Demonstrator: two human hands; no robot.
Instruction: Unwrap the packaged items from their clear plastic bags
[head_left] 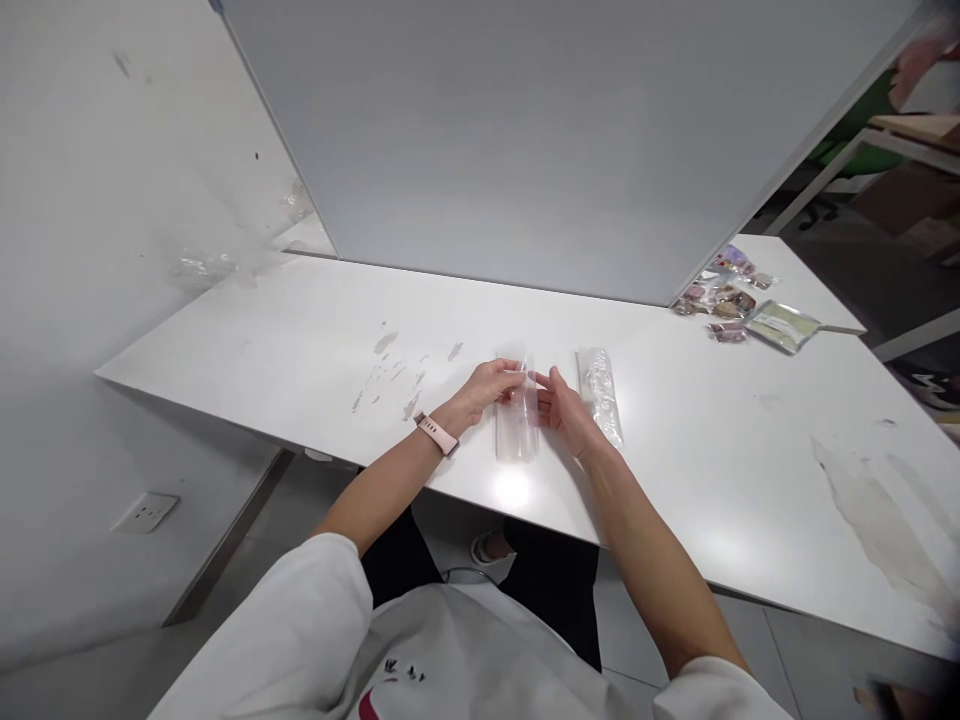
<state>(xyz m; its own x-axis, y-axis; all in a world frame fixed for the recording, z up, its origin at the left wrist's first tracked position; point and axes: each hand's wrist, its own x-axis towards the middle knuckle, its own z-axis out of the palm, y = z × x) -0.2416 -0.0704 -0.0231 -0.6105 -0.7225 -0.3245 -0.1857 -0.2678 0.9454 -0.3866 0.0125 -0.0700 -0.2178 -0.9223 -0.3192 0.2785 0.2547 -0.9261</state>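
Note:
A clear plastic bag (516, 432), long and narrow, is held just over the white table between both hands. My left hand (491, 388) grips its left side near the upper part, thumb and fingers closed on the film. At the bag's right edge is my right hand (564, 410), its fingers curled against the film and the thumb raised. Some fingertips are hidden behind the bag. To the right of that hand lies a second packet (598, 392) of clear, crinkled plastic; what is inside it cannot be made out.
The white table (300, 330) has worn patches. A grey panel (495, 150) stands along its back edge. Several small packaged items (724, 295) and a pale green packet (782, 326) lie at the far right. A wall with a socket (147, 512) is on the left.

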